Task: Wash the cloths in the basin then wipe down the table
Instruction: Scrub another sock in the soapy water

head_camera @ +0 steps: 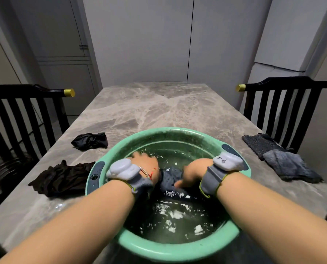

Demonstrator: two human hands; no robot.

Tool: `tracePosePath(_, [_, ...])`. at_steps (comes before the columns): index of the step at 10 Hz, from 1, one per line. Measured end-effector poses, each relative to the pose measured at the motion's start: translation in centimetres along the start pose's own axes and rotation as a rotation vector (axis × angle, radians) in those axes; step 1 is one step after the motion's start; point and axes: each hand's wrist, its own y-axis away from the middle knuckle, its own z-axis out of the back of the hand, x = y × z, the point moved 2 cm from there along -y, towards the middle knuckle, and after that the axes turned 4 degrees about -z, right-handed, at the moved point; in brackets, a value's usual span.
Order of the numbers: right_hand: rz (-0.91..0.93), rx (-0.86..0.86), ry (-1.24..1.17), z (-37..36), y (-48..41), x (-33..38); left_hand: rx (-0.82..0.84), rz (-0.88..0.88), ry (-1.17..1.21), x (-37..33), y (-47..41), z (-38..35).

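A green basin [170, 250] full of soapy water sits on the marble table [149, 109] right in front of me. Both my hands are down in the water. My left hand [146, 161] and my right hand [191, 173] grip a dark grey cloth [170, 178] between them, bunched up at the water's surface. Fingertips are hidden by the cloth and water. Two dark cloths lie left of the basin: a black one [91, 141] further back and a dark brown one [61, 178] touching the basin's rim. A grey folded cloth [278, 157] lies on the right.
Black slatted chairs stand at the table's left [23, 119] and right [284, 109] sides. A small puddle of water [61, 206] shines on the table near my left forearm. Grey cabinet doors rise behind the table's far end.
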Motion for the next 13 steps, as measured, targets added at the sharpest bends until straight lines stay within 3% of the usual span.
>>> tracePosePath(1, [0.008,0.046,0.028,-1.0,-0.9,0.2,0.016,-0.231,-0.081,-2.0,0.0,-1.3])
tracePosePath(2, [-0.068,-0.093,0.063,-1.7,-2.3,-0.2,0.17,-0.278,0.119,-2.5,-0.1,-2.3])
tracePosePath(3, [-0.082,-0.136,-0.244,-1.5,-1.4,-0.2,0.137,-0.164,0.295,-2.5,-0.6,-2.3])
tracePosePath(4, [-0.024,-0.16,-0.573,-0.8,-1.1,0.1,0.087,-0.024,0.624,-2.1,-0.9,-0.7])
tracePosePath(5, [0.134,-0.286,-1.051,1.6,-1.0,0.6,0.016,0.128,1.079,-0.8,-1.3,1.2])
tracePosePath(6, [0.329,-0.523,-1.378,3.6,0.4,1.6,-0.081,0.269,1.674,0.2,-1.7,2.1])
tracePosePath(7, [0.486,-0.86,-1.126,3.7,2.7,4.1,-0.083,0.189,1.86,1.0,-1.7,1.8])
tracePosePath(8, [0.498,-1.084,-0.806,3.0,3.9,5.5,-0.025,0.073,1.921,0.4,-1.0,1.9])
tracePosePath(9, [0.453,-1.16,-0.739,3.1,3.4,4.8,-0.125,0.019,1.785,0.2,0.1,3.3])
tracePosePath(10, [0.399,-1.12,-0.72,3.5,2.5,3.4,-0.027,0.035,1.488,0.6,-2.8,1.1])
tracePosePath(12, [0.07,-0.699,-0.553,2.4,-0.3,0.4,-0.052,0.098,1.163,1.4,-2.0,1.9])
tracePosePath(13, [-0.054,-0.578,-0.283,1.7,-0.8,-0.6,-0.11,0.082,0.728,1.2,-1.3,1.2])
